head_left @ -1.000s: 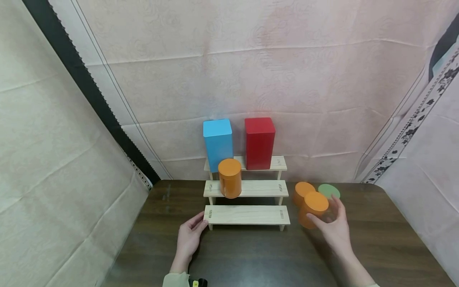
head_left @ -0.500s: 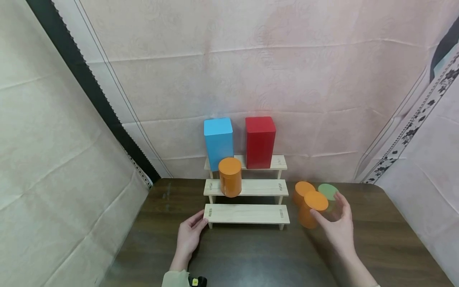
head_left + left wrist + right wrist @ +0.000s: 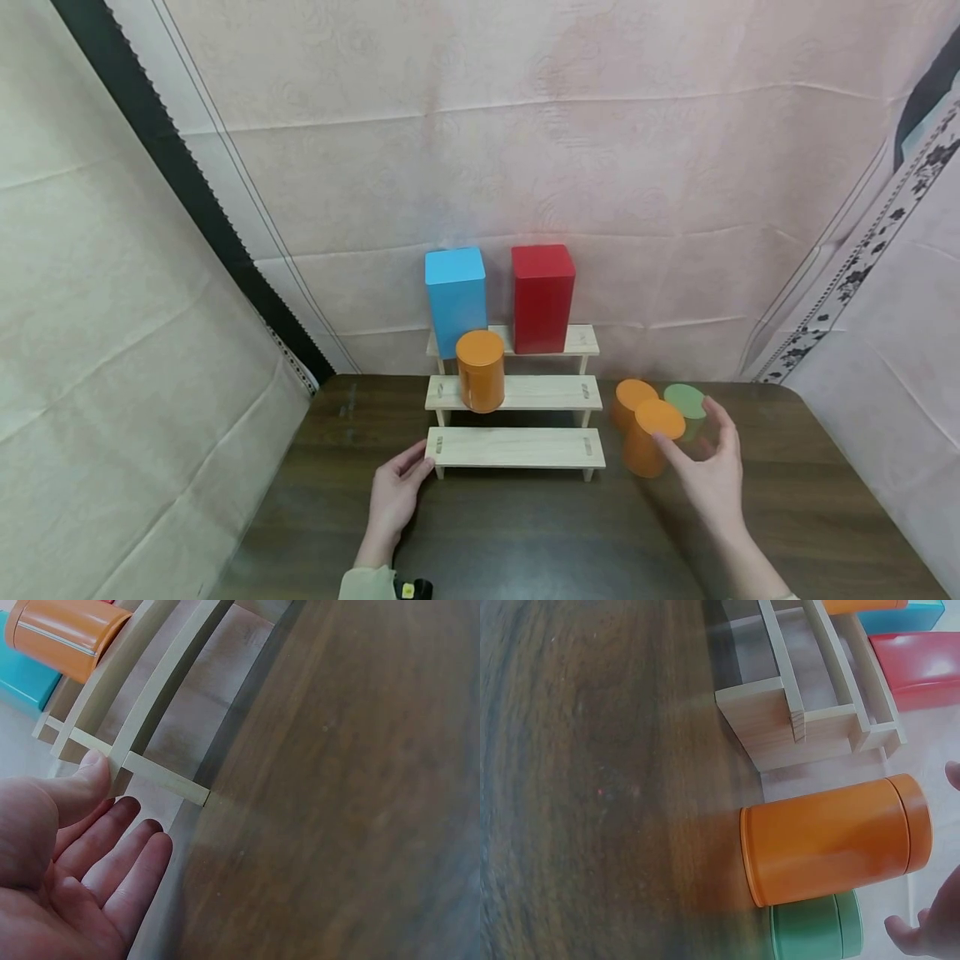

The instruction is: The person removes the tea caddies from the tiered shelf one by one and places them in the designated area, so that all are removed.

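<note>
A three-step pale wooden stand (image 3: 517, 448) sits mid-table. My left hand (image 3: 395, 496) holds the left end of its lowest step; the left wrist view has the thumb on the wood and the lower fingers loose. My right hand (image 3: 712, 479), thumb and fingers spread, is right beside an upright orange canister (image 3: 645, 450). Between those fingers and the canister (image 3: 829, 840) a gap shows in the right wrist view. Behind it are a second orange canister (image 3: 634, 395) and a green-lidded canister (image 3: 684, 402), both partly hidden.
Another orange canister (image 3: 482, 375) stands at the left of the middle step. On the top step are a blue box (image 3: 457, 308) and a red box (image 3: 543, 304). A pale cloth (image 3: 637, 183) hangs behind the dark wooden table (image 3: 510, 542).
My right hand has drawn slightly right, its thumb coming away from the front orange canister and its fingers from the green lid. The left hand stays at the stand.
</note>
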A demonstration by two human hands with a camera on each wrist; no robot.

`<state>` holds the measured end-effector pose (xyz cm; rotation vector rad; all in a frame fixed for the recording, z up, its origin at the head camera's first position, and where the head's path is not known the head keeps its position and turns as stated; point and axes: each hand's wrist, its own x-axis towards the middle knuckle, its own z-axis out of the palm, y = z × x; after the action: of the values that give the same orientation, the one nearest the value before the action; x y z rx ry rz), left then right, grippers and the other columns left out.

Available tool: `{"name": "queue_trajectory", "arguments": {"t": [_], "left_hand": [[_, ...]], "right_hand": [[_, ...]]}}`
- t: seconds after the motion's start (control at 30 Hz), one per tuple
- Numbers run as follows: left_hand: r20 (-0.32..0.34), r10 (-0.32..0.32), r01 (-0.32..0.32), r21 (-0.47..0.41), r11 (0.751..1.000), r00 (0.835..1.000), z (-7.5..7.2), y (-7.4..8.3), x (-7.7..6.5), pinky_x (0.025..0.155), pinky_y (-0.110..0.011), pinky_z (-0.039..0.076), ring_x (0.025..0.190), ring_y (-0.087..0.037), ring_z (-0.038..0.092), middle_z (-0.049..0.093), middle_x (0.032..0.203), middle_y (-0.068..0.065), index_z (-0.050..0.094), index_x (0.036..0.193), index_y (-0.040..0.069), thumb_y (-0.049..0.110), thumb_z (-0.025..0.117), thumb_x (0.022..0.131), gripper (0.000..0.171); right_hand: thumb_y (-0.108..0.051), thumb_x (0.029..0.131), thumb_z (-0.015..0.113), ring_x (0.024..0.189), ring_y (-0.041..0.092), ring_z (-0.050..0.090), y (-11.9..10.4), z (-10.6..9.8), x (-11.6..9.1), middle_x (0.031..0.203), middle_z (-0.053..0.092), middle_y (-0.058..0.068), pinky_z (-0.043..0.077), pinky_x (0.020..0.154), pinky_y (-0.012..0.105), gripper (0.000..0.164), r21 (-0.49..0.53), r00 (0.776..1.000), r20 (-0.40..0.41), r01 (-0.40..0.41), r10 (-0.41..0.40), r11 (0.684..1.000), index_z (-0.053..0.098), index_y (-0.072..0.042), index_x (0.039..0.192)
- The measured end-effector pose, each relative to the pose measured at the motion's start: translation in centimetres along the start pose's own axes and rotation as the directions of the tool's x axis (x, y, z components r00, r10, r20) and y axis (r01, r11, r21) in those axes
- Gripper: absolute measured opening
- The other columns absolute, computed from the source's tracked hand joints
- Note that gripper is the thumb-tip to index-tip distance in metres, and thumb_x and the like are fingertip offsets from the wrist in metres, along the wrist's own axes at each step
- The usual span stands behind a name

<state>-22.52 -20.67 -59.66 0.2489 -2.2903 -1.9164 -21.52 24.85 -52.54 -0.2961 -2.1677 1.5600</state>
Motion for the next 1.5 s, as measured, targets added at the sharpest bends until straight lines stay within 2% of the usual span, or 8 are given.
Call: {"name": "queue_trajectory", "arguments": {"t": [0.27, 0.6, 0.77, 0.97, 1.1, 1.23, 1.5], "left_hand": [[-0.002, 0.002, -0.002, -0.002, 1.0, 1.0, 0.0, 0.0, 0.1, 0.098, -0.032, 0.058, 0.129, -0.03, 0.066, 0.069, 0.14, -0.017, 0.07, 0.141, 0.005, 0.019, 0.076, 0.103, 0.041], [0.002, 0.003, -0.003, 0.004, 1.0, 1.0, 0.0, 0.0, 0.1, 0.098, -0.034, 0.058, 0.13, -0.03, 0.065, 0.069, 0.14, -0.016, 0.071, 0.141, 0.006, 0.02, 0.075, 0.103, 0.04], [0.0, -0.001, 0.001, 0.012, 1.0, 1.0, 0.0, 0.0, 0.0, 0.099, -0.035, 0.057, 0.13, -0.029, 0.066, 0.069, 0.14, -0.016, 0.071, 0.141, 0.007, 0.021, 0.075, 0.104, 0.04], [0.002, 0.006, -0.006, 0.006, 1.0, 1.0, 0.0, 0.0, -0.1, 0.098, -0.032, 0.057, 0.13, -0.029, 0.066, 0.069, 0.14, -0.016, 0.071, 0.141, 0.006, 0.019, 0.076, 0.103, 0.04], [0.004, 0.01, -0.01, 0.004, 1.0, 1.0, 0.0, -0.1, 0.0, 0.097, -0.03, 0.057, 0.13, -0.029, 0.066, 0.069, 0.139, -0.015, 0.071, 0.141, 0.006, 0.019, 0.076, 0.103, 0.04], [0.0, 0.015, -0.015, 0.002, 1.0, 1.0, 0.0, -0.1, 0.1, 0.098, -0.031, 0.057, 0.129, -0.029, 0.066, 0.069, 0.139, -0.016, 0.071, 0.14, 0.006, 0.018, 0.076, 0.103, 0.039], [-0.001, 0.011, -0.011, -0.003, 1.0, 1.0, 0.0, -0.1, 0.1, 0.098, -0.031, 0.057, 0.13, -0.028, 0.066, 0.069, 0.139, -0.016, 0.071, 0.14, 0.006, 0.017, 0.075, 0.104, 0.039]], "right_hand": [[-0.017, 0.09, 0.091, 0.154, 0.026, 0.035, -0.4, 0.0, -0.3, 0.168, 0.038, 0.003, 0.038, 0.122, 0.042, 0.096, 0.001, 1.0, -0.009, 0.017, -0.017, 1.0, 0.034, -0.019, 0.167], [-0.015, 0.09, 0.09, 0.152, 0.025, 0.037, -0.9, 0.3, -0.7, 0.166, 0.04, 0.002, 0.04, 0.121, 0.045, 0.092, 0.013, 0.999, -0.031, 0.039, -0.039, 0.999, 0.037, -0.019, 0.166], [-0.009, 0.087, 0.091, 0.15, 0.025, 0.039, -1.6, 0.6, -1.3, 0.162, 0.042, 0.005, 0.041, 0.119, 0.035, 0.092, 0.019, 0.994, -0.04, 0.098, -0.097, 0.995, 0.041, -0.016, 0.164], [-0.001, 0.081, 0.094, 0.142, 0.013, 0.044, -2.8, 1.2, -2.1, 0.159, 0.044, 0.002, 0.043, 0.112, 0.022, 0.093, -0.003, 0.981, -0.045, 0.189, -0.189, 0.982, 0.048, -0.018, 0.16], [0.003, 0.077, 0.095, 0.138, 0.007, 0.045, -3.9, 1.7, -2.7, 0.157, 0.047, 0.005, 0.039, 0.11, 0.017, 0.091, -0.014, 0.959, -0.025, 0.283, -0.284, 0.959, 0.053, -0.016, 0.156], [0.007, 0.074, 0.095, 0.136, 0.006, 0.045, -5.0, 2.4, -3.2, 0.154, 0.051, 0.007, 0.038, 0.11, 0.018, 0.089, 0.001, 0.931, -0.015, 0.365, -0.365, 0.931, 0.057, -0.011, 0.152], [0.007, 0.078, 0.092, 0.141, 0.007, 0.043, -6.0, 4.0, -3.8, 0.156, 0.05, 0.002, 0.037, 0.111, 0.018, 0.082, 0.032, 0.913, 0.024, 0.406, -0.406, 0.914, 0.059, -0.012, 0.151]]}}
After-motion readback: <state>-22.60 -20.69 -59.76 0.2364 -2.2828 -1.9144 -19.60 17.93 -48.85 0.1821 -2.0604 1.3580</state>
